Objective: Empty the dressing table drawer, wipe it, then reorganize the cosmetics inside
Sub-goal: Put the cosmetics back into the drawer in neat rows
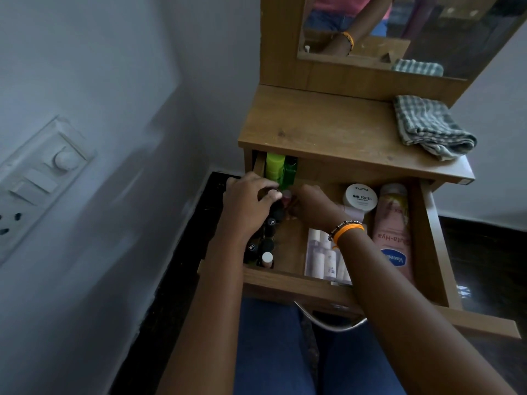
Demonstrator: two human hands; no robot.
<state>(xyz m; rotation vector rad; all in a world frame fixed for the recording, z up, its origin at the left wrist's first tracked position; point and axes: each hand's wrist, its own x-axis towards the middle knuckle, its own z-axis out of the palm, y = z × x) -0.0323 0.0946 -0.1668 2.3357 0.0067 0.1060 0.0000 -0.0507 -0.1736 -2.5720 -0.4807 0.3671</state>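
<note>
Overall light: you are working in a dim room with a cool, bluish cast.
Light source: soft daylight from the right of your grip; the tabletop (322,124) is the brightest wood.
Shadows: soft, wide shadows cross the wall (114,95) left of your grip; the drawer (427,240) interior beyond your grip is dark.
Glare: faint sheen on the white jar lid (361,196) right of your grip.
Blur: your left hand (249,203) and right hand (313,208) look soft.
Distortion: wide-angle bending tilts the switch panel (40,178) at the left edge.
</note>
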